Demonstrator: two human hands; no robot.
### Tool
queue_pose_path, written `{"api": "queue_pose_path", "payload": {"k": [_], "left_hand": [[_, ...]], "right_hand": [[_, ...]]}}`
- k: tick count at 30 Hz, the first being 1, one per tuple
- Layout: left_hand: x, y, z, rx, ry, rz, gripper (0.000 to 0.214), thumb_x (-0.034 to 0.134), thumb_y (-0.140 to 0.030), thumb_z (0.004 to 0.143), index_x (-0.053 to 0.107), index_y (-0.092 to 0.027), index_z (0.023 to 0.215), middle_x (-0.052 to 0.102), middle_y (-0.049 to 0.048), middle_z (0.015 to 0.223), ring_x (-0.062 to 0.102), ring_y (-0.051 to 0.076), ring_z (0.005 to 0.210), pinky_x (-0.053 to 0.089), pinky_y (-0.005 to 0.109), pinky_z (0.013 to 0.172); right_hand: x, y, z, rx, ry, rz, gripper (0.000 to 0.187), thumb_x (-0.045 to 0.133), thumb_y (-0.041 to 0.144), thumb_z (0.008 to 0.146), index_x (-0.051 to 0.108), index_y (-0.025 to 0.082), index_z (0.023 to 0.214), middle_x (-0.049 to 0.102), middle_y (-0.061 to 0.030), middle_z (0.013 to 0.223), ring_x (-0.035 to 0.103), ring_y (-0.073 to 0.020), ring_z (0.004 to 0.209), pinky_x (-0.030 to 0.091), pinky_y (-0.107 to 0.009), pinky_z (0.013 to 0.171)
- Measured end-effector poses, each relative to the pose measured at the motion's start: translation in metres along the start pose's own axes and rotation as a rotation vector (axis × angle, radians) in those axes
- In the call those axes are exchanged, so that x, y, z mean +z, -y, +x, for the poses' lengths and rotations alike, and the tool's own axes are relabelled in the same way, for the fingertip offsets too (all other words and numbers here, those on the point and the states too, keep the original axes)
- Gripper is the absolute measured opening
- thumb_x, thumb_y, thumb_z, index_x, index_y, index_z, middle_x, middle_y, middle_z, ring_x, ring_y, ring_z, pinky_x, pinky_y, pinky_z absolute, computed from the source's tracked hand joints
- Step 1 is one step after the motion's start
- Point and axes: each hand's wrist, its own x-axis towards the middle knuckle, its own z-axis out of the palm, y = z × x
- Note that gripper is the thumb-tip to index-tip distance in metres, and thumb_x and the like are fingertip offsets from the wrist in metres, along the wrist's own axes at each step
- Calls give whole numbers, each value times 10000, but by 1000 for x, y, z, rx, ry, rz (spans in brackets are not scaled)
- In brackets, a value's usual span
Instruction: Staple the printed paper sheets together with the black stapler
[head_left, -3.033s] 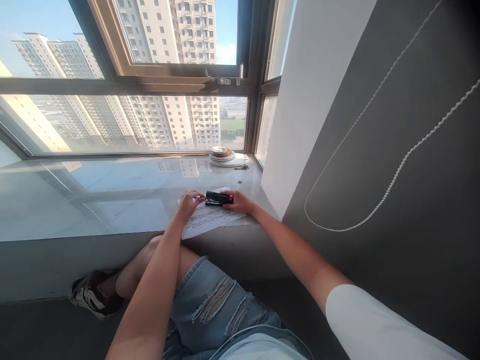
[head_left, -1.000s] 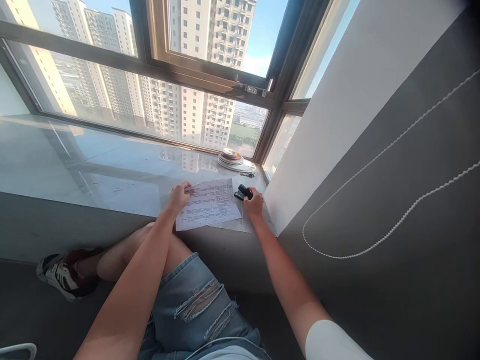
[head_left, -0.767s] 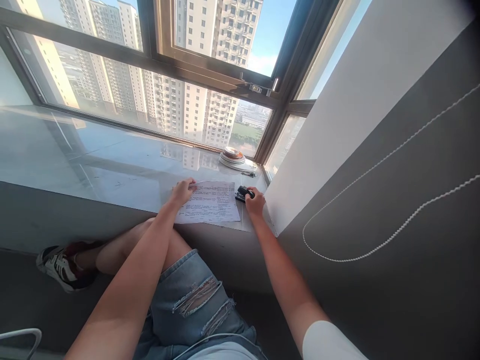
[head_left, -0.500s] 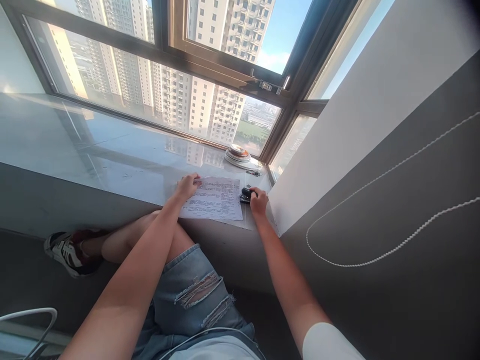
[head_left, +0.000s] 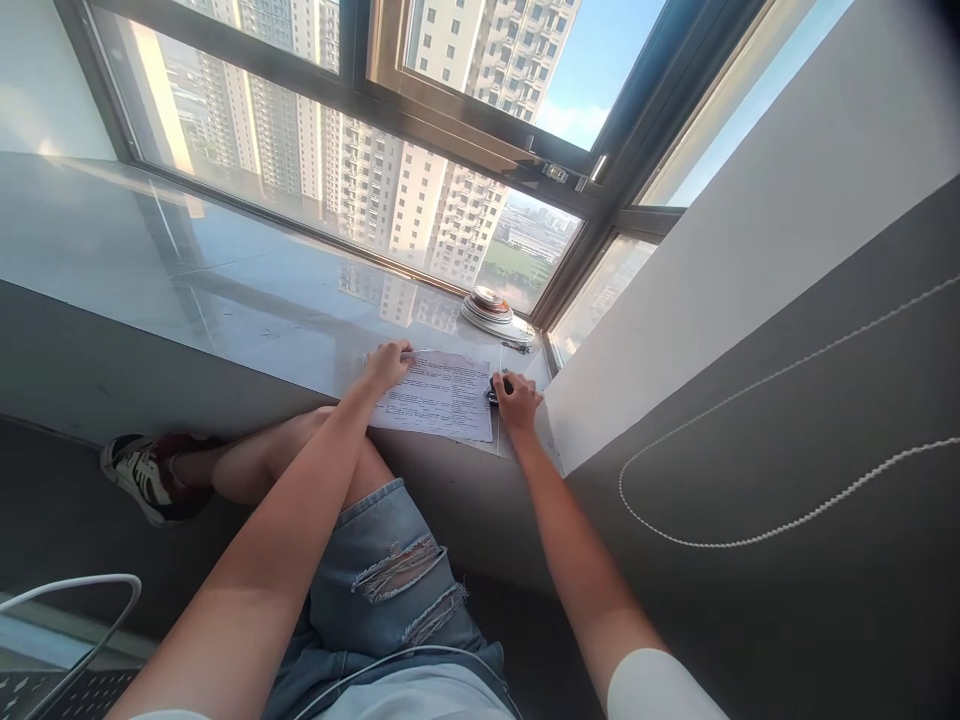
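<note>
A glossy windowsill (head_left: 292, 315) lies before us, the printed paper (head_left: 442, 395) along its near edge. Our left hand (head_left: 386, 367) pinches the sheet's far left corner; our right hand (head_left: 519, 400) is wrapped around the black stapler (head_left: 492, 394) by its right edge. Beyond sit a round stack (head_left: 490, 314), the window (head_left: 442, 143) and tower blocks (head_left: 409, 200).

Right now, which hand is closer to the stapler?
The right hand: it is holding the stapler, just beside the paper's right edge. The left hand is farther off, at the paper's upper left edge.
</note>
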Motion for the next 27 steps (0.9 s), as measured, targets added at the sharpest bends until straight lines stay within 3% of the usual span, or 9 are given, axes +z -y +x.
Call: {"api": "queue_pose_path", "payload": {"k": [27], "left_hand": [[4,1,1,2,34,0,153,593,-286,938,699,-245,1041,741,117,1193,588,362,1236,412,529,1070]], "right_hand": [[-2,14,-6,-75,-11,-185,405,435,474,1041,651,206,827,676,-65,935,512,-266,1035,299,-403,899]]}}
